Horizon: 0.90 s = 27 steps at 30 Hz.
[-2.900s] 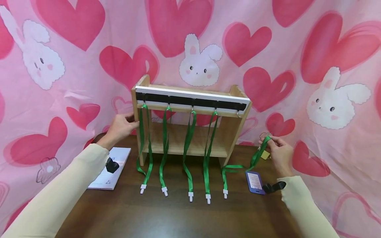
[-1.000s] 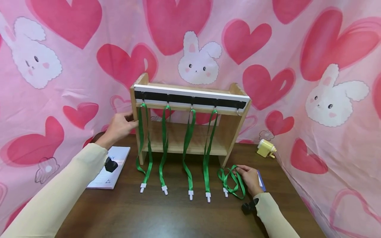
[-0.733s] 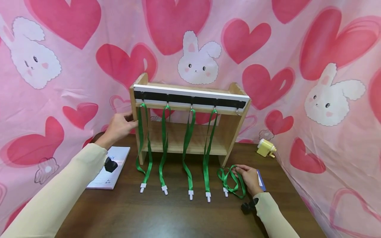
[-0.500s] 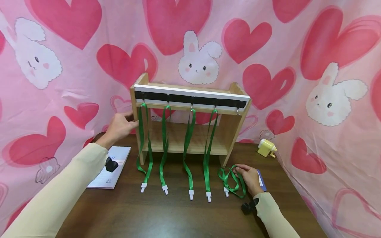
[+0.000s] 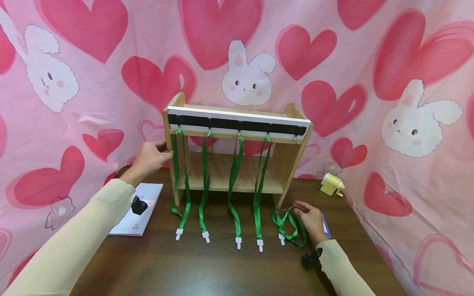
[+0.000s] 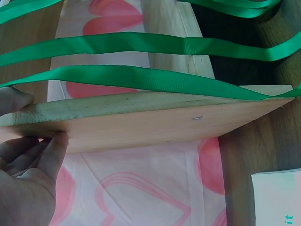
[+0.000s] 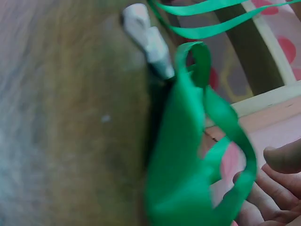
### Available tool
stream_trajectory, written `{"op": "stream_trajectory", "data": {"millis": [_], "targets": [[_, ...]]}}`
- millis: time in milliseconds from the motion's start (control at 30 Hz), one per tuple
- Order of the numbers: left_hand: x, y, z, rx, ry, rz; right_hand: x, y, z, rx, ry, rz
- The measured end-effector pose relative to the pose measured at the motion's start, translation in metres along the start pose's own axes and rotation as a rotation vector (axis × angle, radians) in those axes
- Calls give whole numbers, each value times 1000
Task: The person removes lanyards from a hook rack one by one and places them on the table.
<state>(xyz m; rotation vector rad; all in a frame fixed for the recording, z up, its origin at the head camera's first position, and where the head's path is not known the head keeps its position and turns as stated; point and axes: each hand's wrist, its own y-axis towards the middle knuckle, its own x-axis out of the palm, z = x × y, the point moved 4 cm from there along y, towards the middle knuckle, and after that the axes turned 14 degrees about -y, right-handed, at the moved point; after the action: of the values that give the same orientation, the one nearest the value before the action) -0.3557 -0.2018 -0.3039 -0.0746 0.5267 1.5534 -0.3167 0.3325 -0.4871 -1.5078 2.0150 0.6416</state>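
My left hand (image 5: 148,160) grips the left side panel of a wooden rack (image 5: 218,184), thumb on its front edge and fingers against its outer face (image 6: 141,129). Several green lanyards (image 5: 235,168) hang from hooks on the rack's black strip, their white clips lying toward the table. The rightmost hook (image 5: 296,139) carries nothing. On the table by the rack's right foot lies another green lanyard (image 7: 176,174), loosely looped, with a white clip (image 5: 282,239). Beside its loops is my right hand (image 5: 311,222), fingers loosely bent and thumb apart in the right wrist view.
A blue-edged badge holder (image 5: 326,226) shows partly behind the right hand. Farther back stands a small yellow box with a crank (image 5: 331,185). A white notebook (image 5: 135,216) lies under the left forearm. Pink patterned cloth (image 5: 237,24) closes off the back and sides.
The right hand has brought the loose lanyard from the back right to the table near the rack's right foot, then lifted its fingers slightly off it. The left hand stays put.
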Motion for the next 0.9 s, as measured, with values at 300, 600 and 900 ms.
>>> {"op": "stream_trajectory", "data": {"millis": [300,600,900], "targets": [[2,2,-2,5,-14,12,-25,-10,-28,-30,12,-6],[2,1,-3,4,-16,13,-68,-19,-86,-289,381,73],[1,0,-1,22,-15,8,-118,-28,-155,-500,539,163]]}}
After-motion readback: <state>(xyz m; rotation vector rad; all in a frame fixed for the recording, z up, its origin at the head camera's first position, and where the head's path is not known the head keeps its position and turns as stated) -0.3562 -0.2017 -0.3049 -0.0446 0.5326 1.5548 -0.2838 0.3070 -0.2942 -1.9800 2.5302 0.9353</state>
